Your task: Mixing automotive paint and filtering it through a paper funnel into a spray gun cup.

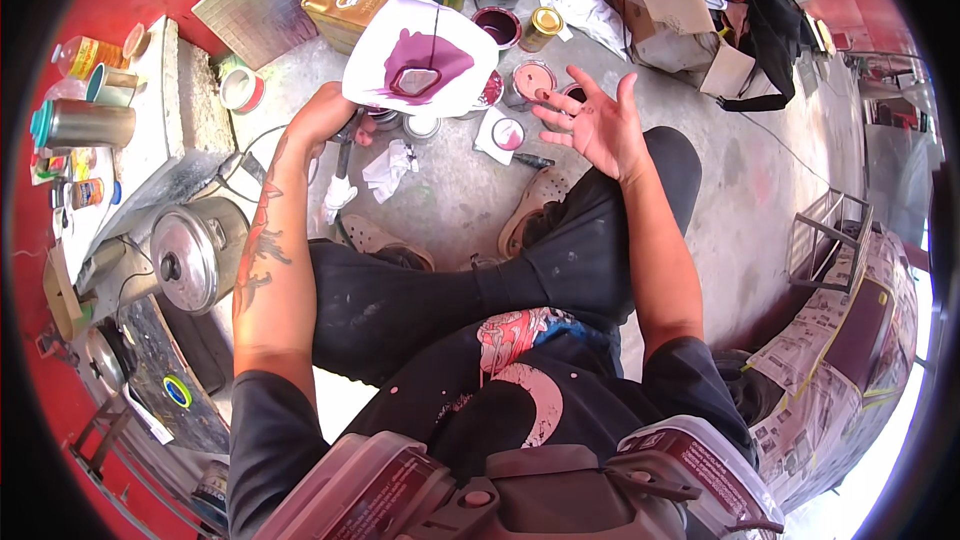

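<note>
1. (Clock: 12 = top of view.) Far left of the work: red-and-white can (242, 90) on the floor (440, 205), at about 10 o'clock from the left hand (322, 115), well apart.
2. Left hand: fingers curled round a dark handle (345, 152); sheet above hides part of the grip. Handle's long axis runs roughly 12 to 6.
3. White sheet (375, 60), the main piece: lies at 2 o'clock from the left fingers, above the handle. Can't tell if those fingers also pinch its edge. Slightly wider along 9–3, no strong long axis. Purple stain (455, 65) spreads over its middle. Left hand is clearly nearer.
4. Pink paint can (533, 78): between sheet and right hand (605, 135), at roughly 10 o'clock from the right palm. Right fingers overlap its edge in this view; can't confirm contact.
5. White card (484, 144) with a round swatch: at 9 o'clock from the right hand, on the floor.
6. Right hand: palm up, fingers spread, nothing in them. Sheet is at about 10 o'clock from these fingertips, apart, past the pink can.
</note>
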The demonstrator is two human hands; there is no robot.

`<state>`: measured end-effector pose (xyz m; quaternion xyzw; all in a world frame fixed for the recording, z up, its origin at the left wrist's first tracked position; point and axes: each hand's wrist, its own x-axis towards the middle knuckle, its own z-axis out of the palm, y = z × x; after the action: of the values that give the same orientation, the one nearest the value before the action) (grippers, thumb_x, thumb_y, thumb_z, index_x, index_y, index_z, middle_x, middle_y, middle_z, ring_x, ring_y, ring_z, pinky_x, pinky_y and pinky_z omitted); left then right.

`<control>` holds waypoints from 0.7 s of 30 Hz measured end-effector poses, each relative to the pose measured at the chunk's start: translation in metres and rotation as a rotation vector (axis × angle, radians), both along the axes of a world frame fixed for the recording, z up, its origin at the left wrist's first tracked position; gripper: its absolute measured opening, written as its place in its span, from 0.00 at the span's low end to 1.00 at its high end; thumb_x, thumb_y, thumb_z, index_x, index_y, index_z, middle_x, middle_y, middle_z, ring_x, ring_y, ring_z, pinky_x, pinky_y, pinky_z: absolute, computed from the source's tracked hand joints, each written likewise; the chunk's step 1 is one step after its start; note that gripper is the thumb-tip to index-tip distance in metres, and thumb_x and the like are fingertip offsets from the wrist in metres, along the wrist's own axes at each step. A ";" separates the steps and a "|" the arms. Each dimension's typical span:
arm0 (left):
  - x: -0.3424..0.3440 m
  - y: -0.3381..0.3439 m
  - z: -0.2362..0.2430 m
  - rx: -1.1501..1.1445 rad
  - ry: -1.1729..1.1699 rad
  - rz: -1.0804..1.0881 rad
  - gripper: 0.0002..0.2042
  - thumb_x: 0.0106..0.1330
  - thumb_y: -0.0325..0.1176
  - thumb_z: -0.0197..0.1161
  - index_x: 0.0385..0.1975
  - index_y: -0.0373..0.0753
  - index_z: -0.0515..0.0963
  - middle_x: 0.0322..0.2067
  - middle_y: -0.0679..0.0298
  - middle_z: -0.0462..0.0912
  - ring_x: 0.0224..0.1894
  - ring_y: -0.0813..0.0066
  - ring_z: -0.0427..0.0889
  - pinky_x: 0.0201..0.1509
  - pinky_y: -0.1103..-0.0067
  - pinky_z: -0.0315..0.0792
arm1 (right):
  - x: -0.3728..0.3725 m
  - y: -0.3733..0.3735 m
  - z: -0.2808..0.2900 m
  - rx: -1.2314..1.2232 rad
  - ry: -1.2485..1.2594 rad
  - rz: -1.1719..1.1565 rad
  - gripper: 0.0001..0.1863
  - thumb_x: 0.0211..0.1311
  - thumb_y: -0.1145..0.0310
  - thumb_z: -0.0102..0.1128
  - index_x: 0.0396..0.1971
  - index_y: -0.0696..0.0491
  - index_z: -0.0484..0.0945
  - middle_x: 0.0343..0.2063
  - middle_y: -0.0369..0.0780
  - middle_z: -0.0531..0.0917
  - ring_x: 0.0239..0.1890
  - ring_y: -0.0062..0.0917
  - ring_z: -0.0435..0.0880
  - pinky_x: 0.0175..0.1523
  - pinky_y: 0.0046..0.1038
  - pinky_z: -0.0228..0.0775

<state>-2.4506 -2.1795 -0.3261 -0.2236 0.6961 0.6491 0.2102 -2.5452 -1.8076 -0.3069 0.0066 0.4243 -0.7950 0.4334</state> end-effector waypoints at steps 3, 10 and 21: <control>0.000 0.001 0.005 -0.018 -0.009 0.003 0.19 0.67 0.43 0.50 0.36 0.28 0.76 0.24 0.56 0.79 0.20 0.71 0.79 0.26 0.77 0.74 | -0.002 0.001 -0.002 -0.011 0.031 -0.019 0.56 0.52 0.22 0.34 0.71 0.50 0.38 0.57 0.56 0.70 0.57 0.47 0.73 0.58 0.47 0.68; 0.002 -0.006 0.014 0.088 0.000 0.125 0.14 0.66 0.35 0.54 0.43 0.30 0.73 0.28 0.56 0.79 0.21 0.71 0.79 0.27 0.78 0.77 | 0.013 -0.006 -0.032 0.817 0.648 0.208 0.44 0.62 0.37 0.47 0.68 0.53 0.50 0.54 0.54 0.74 0.56 0.41 0.75 0.58 0.37 0.68; 0.006 -0.033 0.013 0.024 -0.057 0.323 0.15 0.59 0.36 0.59 0.42 0.33 0.75 0.29 0.56 0.79 0.22 0.71 0.79 0.29 0.77 0.78 | 0.015 -0.006 -0.054 1.233 1.006 0.677 0.24 0.61 0.58 0.61 0.53 0.56 0.74 0.38 0.52 0.83 0.44 0.41 0.83 0.49 0.36 0.72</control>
<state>-2.4449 -2.2126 -0.3127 -0.3483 0.6372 0.6760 0.1252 -2.5306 -1.8132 -0.3612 -0.2391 0.9004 -0.1595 0.3266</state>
